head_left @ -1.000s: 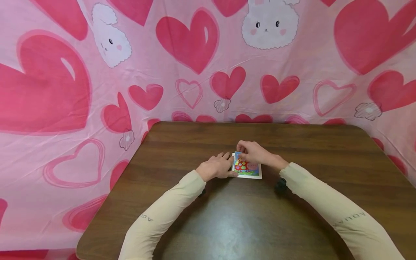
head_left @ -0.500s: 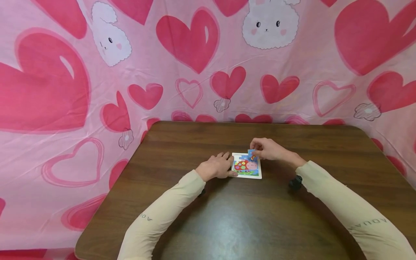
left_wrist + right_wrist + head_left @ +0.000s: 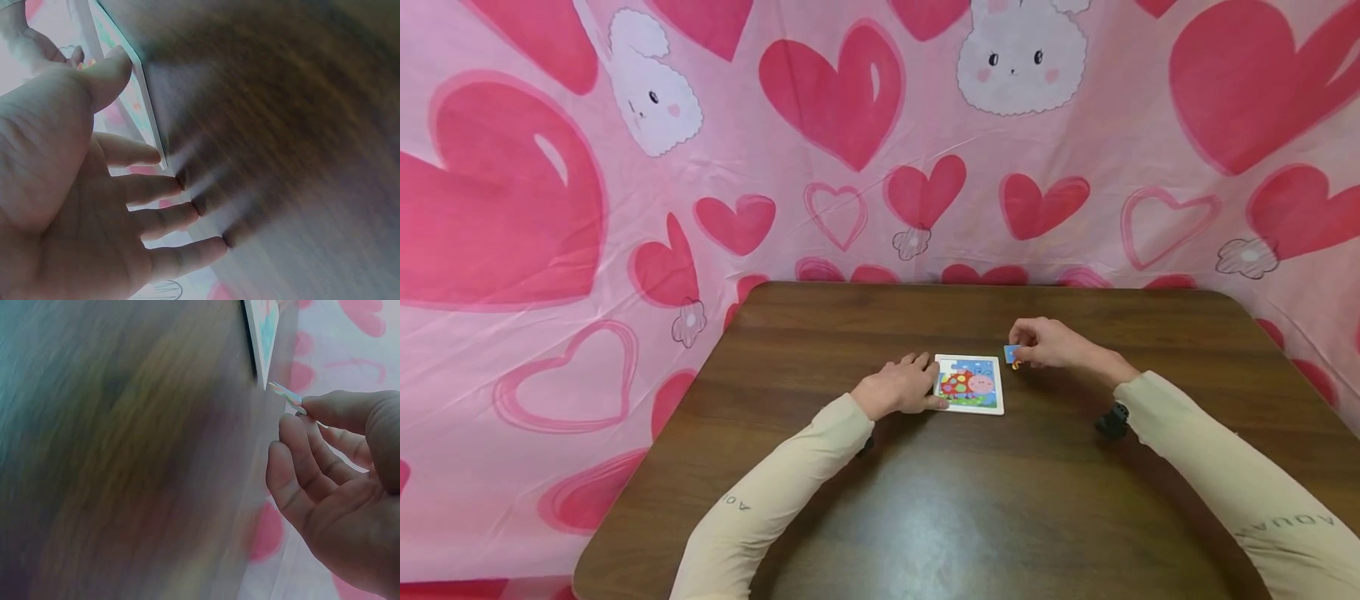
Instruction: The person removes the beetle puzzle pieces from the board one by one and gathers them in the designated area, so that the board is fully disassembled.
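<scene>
A small puzzle with a white frame and a red spotted ladybug picture, the jigsaw puzzle point(image 3: 981, 385), lies flat on the wooden table. White backing shows at its upper left corner. My left hand point(image 3: 897, 387) rests at the puzzle's left edge, fingers straight and spread, thumb on the lower left of the frame. Just off the right side of the frame, my right hand point(image 3: 1051, 342) pinches a blue puzzle piece point(image 3: 1012, 354) with some yellow and orange on it. In the right wrist view the piece point(image 3: 286, 395) sits between thumb and fingertips, raised off the table.
The brown wooden table point(image 3: 880, 500) extends around the puzzle on all sides. A pink cloth point(image 3: 850, 100) with hearts and rabbits hangs behind the table and along its left side.
My right hand has moved from above the puzzle to the right, drawing the blue piece away from the frame's upper part. My left hand has stayed in place.
</scene>
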The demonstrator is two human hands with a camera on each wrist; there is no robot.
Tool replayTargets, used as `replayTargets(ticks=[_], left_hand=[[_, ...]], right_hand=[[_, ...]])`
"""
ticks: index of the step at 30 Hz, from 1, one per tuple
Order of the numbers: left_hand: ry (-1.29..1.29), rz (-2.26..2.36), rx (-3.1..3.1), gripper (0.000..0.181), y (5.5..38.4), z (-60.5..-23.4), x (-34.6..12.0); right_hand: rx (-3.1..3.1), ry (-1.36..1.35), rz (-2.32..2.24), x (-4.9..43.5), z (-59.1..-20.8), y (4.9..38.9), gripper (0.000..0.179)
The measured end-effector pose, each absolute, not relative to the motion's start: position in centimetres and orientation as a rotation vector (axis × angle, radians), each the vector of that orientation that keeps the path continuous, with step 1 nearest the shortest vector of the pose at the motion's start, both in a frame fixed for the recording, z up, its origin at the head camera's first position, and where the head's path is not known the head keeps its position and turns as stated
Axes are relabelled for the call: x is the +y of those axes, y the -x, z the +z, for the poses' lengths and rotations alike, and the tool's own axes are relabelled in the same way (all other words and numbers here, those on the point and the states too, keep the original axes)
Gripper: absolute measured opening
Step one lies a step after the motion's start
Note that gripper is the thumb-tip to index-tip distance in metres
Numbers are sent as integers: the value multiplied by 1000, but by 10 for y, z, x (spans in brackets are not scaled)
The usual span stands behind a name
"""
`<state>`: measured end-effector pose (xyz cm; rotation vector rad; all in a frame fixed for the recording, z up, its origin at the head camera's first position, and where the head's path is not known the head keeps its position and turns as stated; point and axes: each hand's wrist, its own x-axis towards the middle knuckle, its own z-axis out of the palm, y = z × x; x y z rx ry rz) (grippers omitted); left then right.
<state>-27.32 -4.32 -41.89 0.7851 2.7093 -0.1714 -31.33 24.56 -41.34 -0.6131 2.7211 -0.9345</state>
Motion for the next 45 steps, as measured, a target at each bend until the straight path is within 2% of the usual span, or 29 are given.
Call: replayTargets(ticks=[12, 22, 26, 45], left_hand=[[-783, -174, 2706, 85, 275, -420, -42], [-785, -172, 2701, 85, 275, -418, -42], [-787, -182, 2700, 85, 275, -418, -42], [-787, -170, 2706, 82, 271, -415, -41]], right_hand=[[2710, 567, -791, 272, -412, 312, 7], [2811, 606, -582, 271, -417, 317, 20], [2907, 648, -531, 265, -416, 318, 23], [2852, 701, -743, 217, -416, 312, 8]])
